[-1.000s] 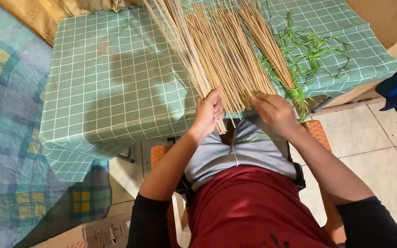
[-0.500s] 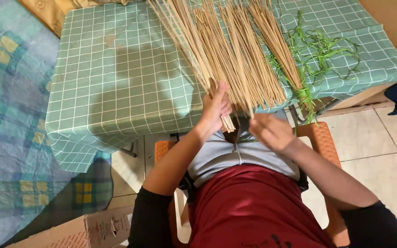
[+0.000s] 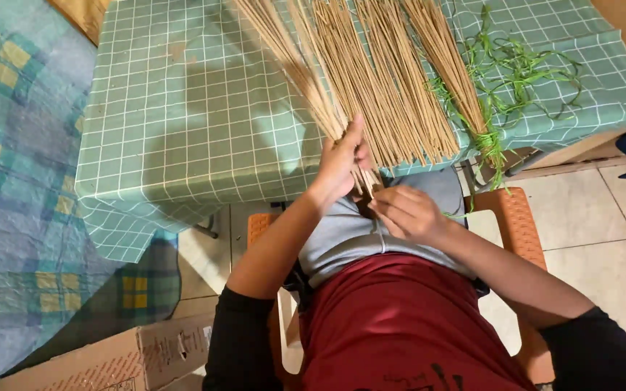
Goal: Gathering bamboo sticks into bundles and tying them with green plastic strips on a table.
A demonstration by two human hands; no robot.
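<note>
Far left: plaid blanket (image 3: 16,181), blue/yellow, lying beside the table. Cardboard box (image 3: 124,358) at bottom left on the floor.

Table under a green checked tablecloth (image 3: 190,123); cloth hangs over the near edge and the near-left corner.

Our left hand (image 3: 342,163) sits at the table's near edge, fingers closed round a thin bundle of sticks (image 3: 295,69). Bundle runs from the hand up and left across the cloth, toward the far edge. Stick butts poke out below the palm, just over the edge.

Right of that: loose tan sticks (image 3: 378,80) fanned on the cloth, ends reaching the near edge, touching the held bundle near the hand.

Our right hand (image 3: 407,210) is below the table edge, over the lap, just beside the left hand. Fingers curled, tips pinched at the butts of the held sticks (image 3: 366,187); can't tell how many it has.

Further right: one tied bundle (image 3: 447,58) w/ green strip binding at its near end. Loose green strips (image 3: 523,69) scattered toward the near-right corner, some dangling over the edge.

Orange stool (image 3: 512,221) under us, tiled floor (image 3: 588,210) on the right.
</note>
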